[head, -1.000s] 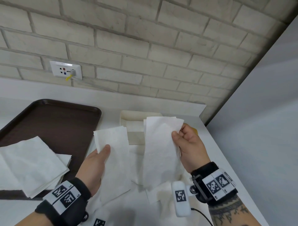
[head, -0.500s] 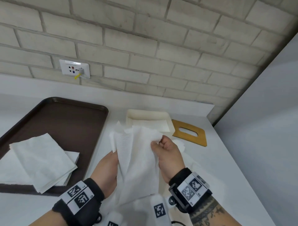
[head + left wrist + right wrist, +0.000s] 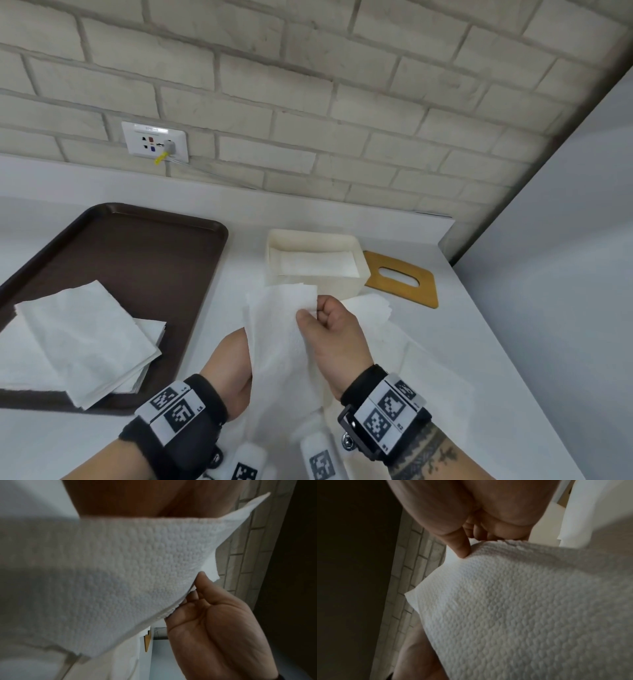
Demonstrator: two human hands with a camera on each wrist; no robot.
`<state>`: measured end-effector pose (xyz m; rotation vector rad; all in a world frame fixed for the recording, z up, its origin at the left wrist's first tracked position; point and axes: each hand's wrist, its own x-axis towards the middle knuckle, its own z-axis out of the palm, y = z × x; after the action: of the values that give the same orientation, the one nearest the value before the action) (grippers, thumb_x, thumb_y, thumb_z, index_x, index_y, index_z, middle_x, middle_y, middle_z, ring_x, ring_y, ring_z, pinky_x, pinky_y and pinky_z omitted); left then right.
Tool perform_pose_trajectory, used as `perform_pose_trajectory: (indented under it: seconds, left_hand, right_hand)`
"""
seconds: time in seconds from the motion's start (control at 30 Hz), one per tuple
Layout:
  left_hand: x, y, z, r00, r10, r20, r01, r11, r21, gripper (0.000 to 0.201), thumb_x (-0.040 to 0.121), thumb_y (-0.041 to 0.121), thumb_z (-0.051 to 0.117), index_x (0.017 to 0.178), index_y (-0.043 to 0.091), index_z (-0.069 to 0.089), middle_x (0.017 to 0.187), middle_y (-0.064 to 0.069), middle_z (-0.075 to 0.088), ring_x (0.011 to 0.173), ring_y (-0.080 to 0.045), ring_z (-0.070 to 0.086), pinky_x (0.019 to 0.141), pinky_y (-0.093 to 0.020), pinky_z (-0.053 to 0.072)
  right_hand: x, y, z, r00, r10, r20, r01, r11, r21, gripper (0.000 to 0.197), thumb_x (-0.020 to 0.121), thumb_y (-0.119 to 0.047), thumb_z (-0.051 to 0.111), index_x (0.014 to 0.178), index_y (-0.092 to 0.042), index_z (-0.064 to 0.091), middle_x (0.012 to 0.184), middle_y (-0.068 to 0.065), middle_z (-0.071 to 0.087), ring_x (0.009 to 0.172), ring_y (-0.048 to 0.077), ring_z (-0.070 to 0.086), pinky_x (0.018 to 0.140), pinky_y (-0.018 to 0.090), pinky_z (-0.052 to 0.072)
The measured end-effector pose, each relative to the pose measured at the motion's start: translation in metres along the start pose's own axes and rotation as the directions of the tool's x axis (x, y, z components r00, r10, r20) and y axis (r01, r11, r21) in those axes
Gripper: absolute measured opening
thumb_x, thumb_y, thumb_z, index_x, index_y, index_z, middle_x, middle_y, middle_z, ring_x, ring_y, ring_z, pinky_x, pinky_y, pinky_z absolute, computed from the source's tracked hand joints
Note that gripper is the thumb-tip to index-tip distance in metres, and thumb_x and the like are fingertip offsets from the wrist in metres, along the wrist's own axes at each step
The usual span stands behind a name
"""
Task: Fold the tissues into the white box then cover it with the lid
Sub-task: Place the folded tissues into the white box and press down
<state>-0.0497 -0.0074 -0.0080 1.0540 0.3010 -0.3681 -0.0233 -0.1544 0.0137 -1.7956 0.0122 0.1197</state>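
Tissue (image 3: 277, 329) mid-fold, pinched by right hand (image 3: 330, 329), backed by left hand (image 3: 229, 363), grip unclear; next, lay into white box (image 3: 313, 241).

A pale brick wall (image 3: 308, 85) is seen behind a white counter (image 3: 479, 342). A white socket plate (image 3: 154, 142) is set into the bricks, left.

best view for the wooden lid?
Head view: the wooden lid lies flat on the counter, right of the white box, slot visible. Left wrist shows only an edge sliver; right wrist shows nothing clearly identifiable as it.
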Motion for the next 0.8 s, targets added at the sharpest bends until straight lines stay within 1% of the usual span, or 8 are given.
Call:
perform_pose_trajectory:
  seconds: [0.13,0.2,0.3,0.37,0.5,0.63,0.7,0.8]
  left_hand:
    - [0.001,-0.003,0.0,0.999,0.012,0.049,-0.013,0.999,0.038,0.041,0.079,0.026,0.069,0.112,0.002,0.075,0.124,-0.034,0.065,0.12,-0.054,0.06,0.11,-0.065,0.039]
    - [0.002,-0.004,-0.001,0.997,0.024,0.069,-0.028,0.998,0.056,0.039,0.082,0.027,0.068,0.114,0.006,0.076,0.122,-0.029,0.069,0.118,-0.051,0.063,0.111,-0.068,0.039]
    - [-0.002,-0.003,-0.001,0.993,0.038,0.11,-0.046,0.996,0.074,0.035,0.084,0.027,0.065,0.113,0.012,0.078,0.121,-0.023,0.072,0.115,-0.044,0.068,0.11,-0.066,0.043]
    - [-0.005,0.0,-0.001,0.99,0.052,0.13,-0.061,0.996,0.068,0.033,0.08,0.03,0.069,0.107,0.017,0.081,0.12,-0.022,0.073,0.112,-0.042,0.07,0.109,-0.062,0.046]
    - [-0.009,0.006,-0.002,0.982,0.047,0.181,-0.062,0.995,0.077,0.059,0.047,0.05,0.093,0.099,0.023,0.083,0.115,-0.02,0.075,0.106,-0.038,0.072,0.101,-0.055,0.051]
    - [-0.01,0.012,0.0,0.993,0.029,0.118,-0.038,0.996,0.075,0.019,0.077,0.024,0.077,0.093,0.017,0.085,0.113,-0.022,0.075,0.098,-0.033,0.075,0.097,-0.051,0.054]
    - [-0.006,0.01,-0.004,0.998,-0.001,0.069,0.0,1.0,0.014,0.031,0.088,0.023,0.06,0.104,0.006,0.081,0.118,-0.024,0.073,0.102,-0.035,0.075,0.094,-0.048,0.057]
    - [-0.004,0.01,-0.009,0.999,-0.019,0.044,0.023,0.997,-0.079,0.045,0.106,0.034,0.044,0.128,0.003,0.068,0.127,-0.021,0.071,0.118,-0.036,0.069,0.111,-0.052,0.044]
  right_hand:
    - [-0.002,-0.004,0.001,1.0,-0.025,0.009,0.026,0.995,-0.094,0.012,0.09,-0.027,0.069,0.101,-0.024,0.065,0.092,-0.009,0.074,0.081,0.001,0.069,0.071,0.016,0.053]
    - [-0.003,-0.004,0.003,1.0,-0.017,0.02,0.019,0.994,-0.106,0.021,0.086,-0.029,0.074,0.104,-0.029,0.063,0.095,-0.012,0.073,0.082,-0.004,0.068,0.069,0.012,0.052]
    - [-0.002,-0.004,0.005,0.997,0.003,0.072,0.006,0.992,-0.126,0.032,0.082,-0.034,0.078,0.109,-0.035,0.06,0.1,-0.015,0.072,0.087,-0.005,0.067,0.076,0.016,0.054]
    - [0.0,-0.007,0.005,0.994,0.01,0.107,0.009,0.984,-0.177,0.025,0.082,-0.037,0.077,0.102,-0.033,0.064,0.096,-0.014,0.073,0.085,-0.003,0.068,0.076,0.02,0.056]
    - [0.003,-0.01,0.0,0.981,0.057,0.185,-0.034,0.992,-0.125,0.022,0.082,-0.034,0.078,0.1,-0.025,0.07,0.096,-0.009,0.076,0.088,0.008,0.072,0.087,0.036,0.059]
    - [0.007,-0.01,-0.005,0.986,0.065,0.152,-0.054,0.995,-0.078,0.019,0.084,-0.031,0.076,0.101,-0.024,0.071,0.099,-0.008,0.077,0.094,0.011,0.073,0.093,0.042,0.057]
    - [0.01,-0.009,-0.009,0.997,0.063,0.05,-0.063,0.998,-0.016,0.017,0.085,-0.031,0.075,0.1,-0.025,0.071,0.1,-0.008,0.077,0.096,0.011,0.072,0.094,0.044,0.056]
    - [0.011,-0.007,-0.013,0.996,0.075,-0.049,-0.073,0.996,0.045,0.015,0.087,-0.027,0.074,0.101,-0.023,0.07,0.099,-0.008,0.077,0.094,0.009,0.072,0.093,0.042,0.057]
